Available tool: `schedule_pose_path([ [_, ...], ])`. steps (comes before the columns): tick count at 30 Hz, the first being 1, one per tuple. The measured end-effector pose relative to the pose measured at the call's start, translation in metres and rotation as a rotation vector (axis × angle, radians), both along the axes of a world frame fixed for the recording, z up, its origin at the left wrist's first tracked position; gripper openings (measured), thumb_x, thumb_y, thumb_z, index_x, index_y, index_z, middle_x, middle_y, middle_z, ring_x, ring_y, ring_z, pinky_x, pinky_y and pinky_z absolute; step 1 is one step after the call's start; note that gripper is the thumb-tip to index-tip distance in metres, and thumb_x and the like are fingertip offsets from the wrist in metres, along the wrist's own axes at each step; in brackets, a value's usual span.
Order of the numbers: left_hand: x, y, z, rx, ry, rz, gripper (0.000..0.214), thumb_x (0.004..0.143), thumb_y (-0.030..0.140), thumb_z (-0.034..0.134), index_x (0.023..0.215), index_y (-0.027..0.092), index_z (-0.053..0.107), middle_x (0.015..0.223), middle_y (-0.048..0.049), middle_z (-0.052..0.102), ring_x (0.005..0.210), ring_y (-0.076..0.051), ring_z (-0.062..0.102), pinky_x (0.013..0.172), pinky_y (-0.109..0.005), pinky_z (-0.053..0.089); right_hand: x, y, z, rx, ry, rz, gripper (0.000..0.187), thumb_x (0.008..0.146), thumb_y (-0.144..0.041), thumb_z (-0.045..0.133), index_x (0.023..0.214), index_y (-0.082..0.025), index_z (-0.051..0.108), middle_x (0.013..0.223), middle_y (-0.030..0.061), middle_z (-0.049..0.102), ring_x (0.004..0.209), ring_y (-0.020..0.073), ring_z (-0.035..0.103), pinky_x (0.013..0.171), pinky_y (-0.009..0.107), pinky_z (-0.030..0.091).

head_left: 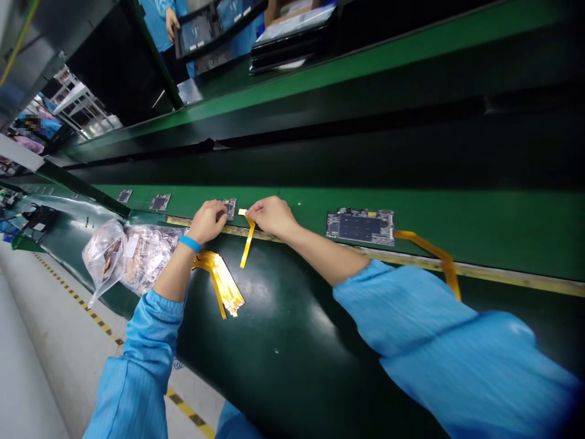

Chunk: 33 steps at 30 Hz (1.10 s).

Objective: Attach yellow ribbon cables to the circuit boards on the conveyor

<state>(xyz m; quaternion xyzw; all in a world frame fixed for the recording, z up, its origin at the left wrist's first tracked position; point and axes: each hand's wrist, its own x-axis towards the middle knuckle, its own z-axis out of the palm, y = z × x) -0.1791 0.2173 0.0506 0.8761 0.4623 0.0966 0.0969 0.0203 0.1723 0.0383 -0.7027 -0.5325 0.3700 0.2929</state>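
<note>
My left hand (209, 221), with a blue band at the wrist, has its fingers curled on the near-left part of a circuit board (231, 208) and hides much of it. Between the thumb and fingers of my right hand (273, 216) is an orange flat flex cable (247, 245). Its pale end points at the board, a small gap apart, while its tail hangs down over the bench. Below my left wrist lies a fanned bundle of flex cables (223, 283). To the right, a larger-looking circuit board (360, 227) has a flex cable (427, 244) running from its right edge.
More circuit boards (160, 202) sit along the green belt (283, 198) to the left. A clear plastic bag (145, 256) lies beside my left forearm. A green post (86, 186) rises at left. Across the line, a co-worker's hand (172, 24) holds a black tray (196, 39).
</note>
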Motion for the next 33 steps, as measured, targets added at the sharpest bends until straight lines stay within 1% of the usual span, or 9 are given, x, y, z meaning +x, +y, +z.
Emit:
schedule_pose_path([
  [4,-0.006,-0.008,-0.009,-0.047,-0.002,-0.075,0.031,0.096,0.018,0.059,0.124,0.014,0.071,0.143,-0.015,0.065,0.139,-0.028,0.056,0.123,-0.045,0.041,-0.004,0.007,-0.002,-0.008,-0.041,-0.031,0.01,0.082,-0.016,0.075,0.083,-0.021,0.084,0.082,0.0083,0.077,0.082,0.0253,0.073,0.074,0.03,0.053],
  [9,-0.005,-0.015,-0.011,-0.079,0.026,-0.129,0.039,0.099,0.023,0.061,0.135,0.012,0.066,0.156,-0.0175,0.054,0.149,-0.03,0.047,0.128,-0.047,0.036,-0.004,0.01,-0.003,-0.035,-0.066,-0.051,0.011,0.082,-0.016,0.074,0.083,-0.021,0.084,0.087,0.0102,0.077,0.083,0.0271,0.073,0.074,0.033,0.054],
  [13,-0.001,-0.018,-0.01,-0.093,0.037,-0.139,0.04,0.099,0.025,0.062,0.137,0.012,0.065,0.158,-0.018,0.051,0.151,-0.03,0.044,0.128,-0.049,0.035,0.001,0.008,0.0,-0.047,-0.085,-0.059,0.01,0.081,-0.015,0.074,0.078,-0.02,0.082,0.084,0.0095,0.077,0.084,0.0269,0.073,0.073,0.032,0.054],
  [18,0.003,-0.019,-0.013,-0.084,0.036,-0.157,0.039,0.099,0.026,0.062,0.136,0.014,0.064,0.157,-0.0169,0.052,0.151,-0.03,0.044,0.128,-0.049,0.036,0.007,0.005,0.003,-0.067,-0.071,-0.068,0.008,0.081,-0.015,0.076,0.078,-0.02,0.081,0.085,0.0098,0.077,0.09,0.0297,0.073,0.076,0.034,0.054],
  [22,0.005,-0.02,-0.014,-0.077,0.046,-0.165,0.039,0.1,0.026,0.061,0.136,0.012,0.064,0.157,-0.0181,0.052,0.151,-0.03,0.044,0.128,-0.048,0.036,0.009,0.003,0.006,-0.084,-0.062,-0.082,0.009,0.081,-0.014,0.077,0.075,-0.019,0.079,0.086,0.011,0.077,0.091,0.0306,0.073,0.078,0.035,0.054],
  [26,0.007,-0.02,-0.014,-0.07,0.053,-0.182,0.039,0.1,0.026,0.061,0.136,0.013,0.064,0.157,-0.0173,0.052,0.151,-0.03,0.044,0.127,-0.05,0.037,0.013,0.003,0.007,-0.105,-0.074,-0.073,0.009,0.082,-0.016,0.078,0.074,-0.02,0.078,0.086,0.0084,0.077,0.091,0.0277,0.073,0.08,0.032,0.055],
  [29,0.009,-0.021,-0.016,-0.056,0.059,-0.193,0.04,0.1,0.026,0.061,0.137,0.011,0.064,0.157,-0.0188,0.052,0.151,-0.031,0.044,0.127,-0.051,0.038,0.019,0.002,0.007,-0.13,-0.069,-0.04,0.006,0.085,-0.018,0.077,0.08,-0.018,0.08,0.079,0.0064,0.075,0.082,0.0231,0.072,0.075,0.028,0.054],
  [31,0.011,-0.021,-0.017,-0.047,0.062,-0.197,0.041,0.1,0.026,0.062,0.137,0.01,0.063,0.156,-0.0199,0.052,0.151,-0.032,0.044,0.127,-0.052,0.038,0.023,0.002,0.008,-0.145,-0.034,-0.038,0.007,0.087,-0.018,0.076,0.084,-0.016,0.082,0.072,0.0052,0.072,0.072,0.0198,0.07,0.07,0.026,0.052],
  [33,0.013,-0.022,-0.019,-0.044,0.061,-0.203,0.04,0.1,0.027,0.062,0.137,0.011,0.064,0.156,-0.0194,0.053,0.151,-0.032,0.045,0.126,-0.052,0.039,0.026,0.001,0.009,-0.157,-0.01,-0.045,0.007,0.088,-0.018,0.076,0.088,-0.015,0.083,0.067,0.004,0.07,0.065,0.0177,0.067,0.066,0.026,0.05],
])
